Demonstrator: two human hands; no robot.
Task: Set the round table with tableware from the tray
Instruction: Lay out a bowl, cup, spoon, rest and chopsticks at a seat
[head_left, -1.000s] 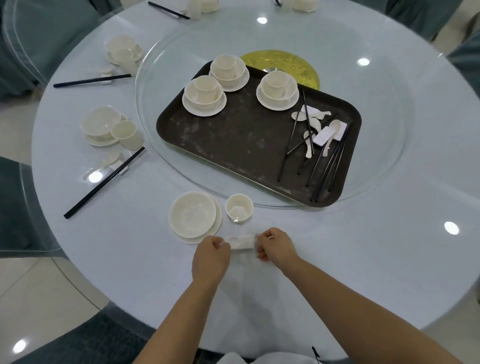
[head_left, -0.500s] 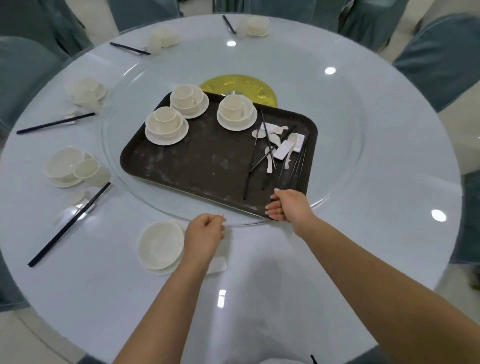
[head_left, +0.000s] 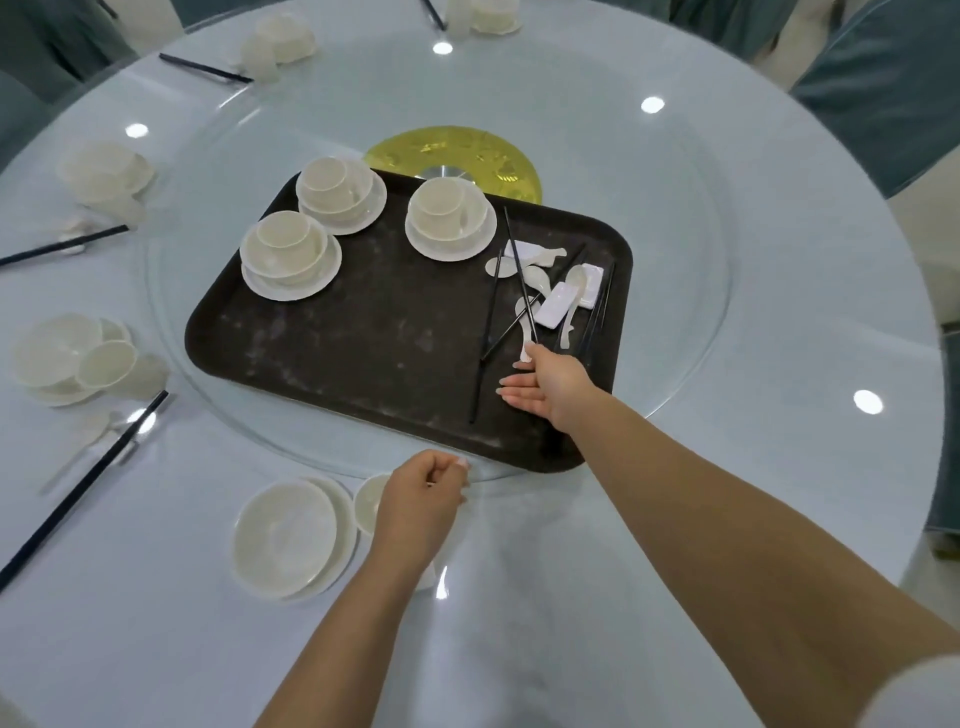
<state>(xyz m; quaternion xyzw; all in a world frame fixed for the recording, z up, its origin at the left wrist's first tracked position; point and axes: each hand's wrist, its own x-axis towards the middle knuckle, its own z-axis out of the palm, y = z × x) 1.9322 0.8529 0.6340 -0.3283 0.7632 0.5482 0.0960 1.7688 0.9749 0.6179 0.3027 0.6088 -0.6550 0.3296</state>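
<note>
A dark brown tray lies on the glass turntable. It carries three stacks of white cups and saucers and, at its right, a heap of white spoons, rests and black chopsticks. My right hand reaches over the tray's near right part, fingers straight, fingertips at a spoon's handle. My left hand hovers loosely curled and holds nothing, partly covering a small cup. A white bowl on a plate sits just left of that cup.
Finished place settings with bowls, cups and chopsticks ring the table's left and far edges. A gold disc marks the turntable's centre. Grey-blue chairs stand around the table.
Both hands let go of the white rest by the near edge. My right hand moved forward onto the tray toward the spoons; my left hand moved up beside the small cup.
</note>
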